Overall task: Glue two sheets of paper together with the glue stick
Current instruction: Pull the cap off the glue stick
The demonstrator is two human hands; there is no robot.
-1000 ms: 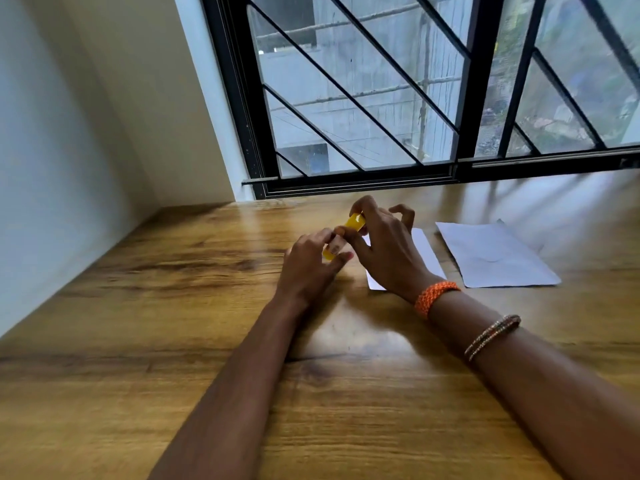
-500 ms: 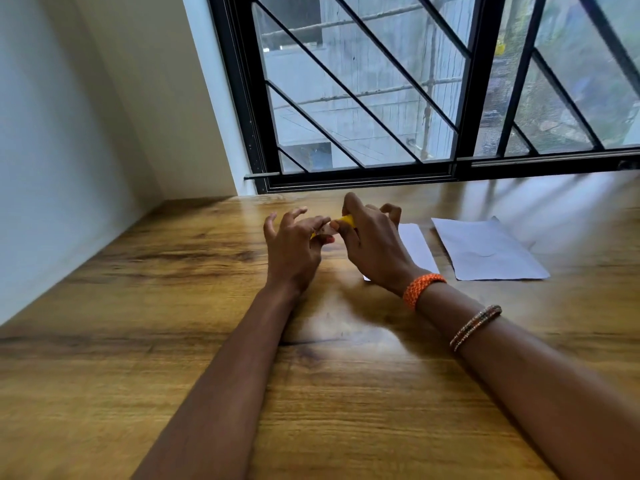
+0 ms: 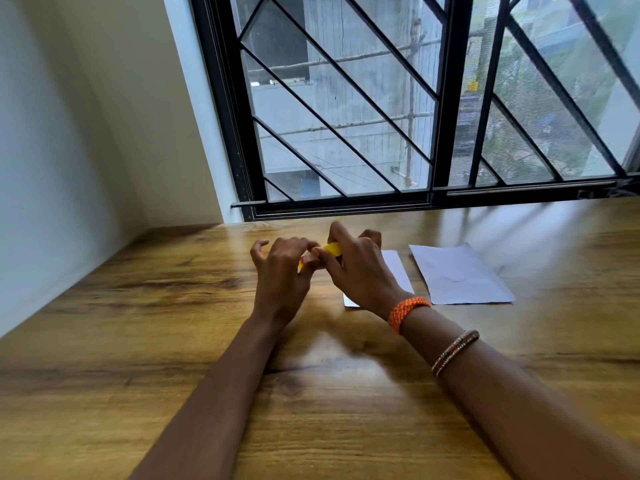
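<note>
A small yellow glue stick (image 3: pixel 330 249) is held between both hands above the wooden table. My right hand (image 3: pixel 360 271) wraps its upper end; my left hand (image 3: pixel 282 271) pinches its lower end with thumb and fingers, the little finger spread out. Most of the stick is hidden by the fingers. One white sheet of paper (image 3: pixel 398 271) lies flat just behind my right hand, partly covered by it. A second white sheet (image 3: pixel 460 275) lies flat to its right, apart from it.
The wooden table (image 3: pixel 173 358) runs up to a white wall on the left and a black barred window (image 3: pixel 433 195) at the back. An orange band and thin bangles sit on my right wrist.
Both hands with the glue stick have shifted slightly away from me and to the left. My left fingers have regripped the stick's lower end and spread more.
</note>
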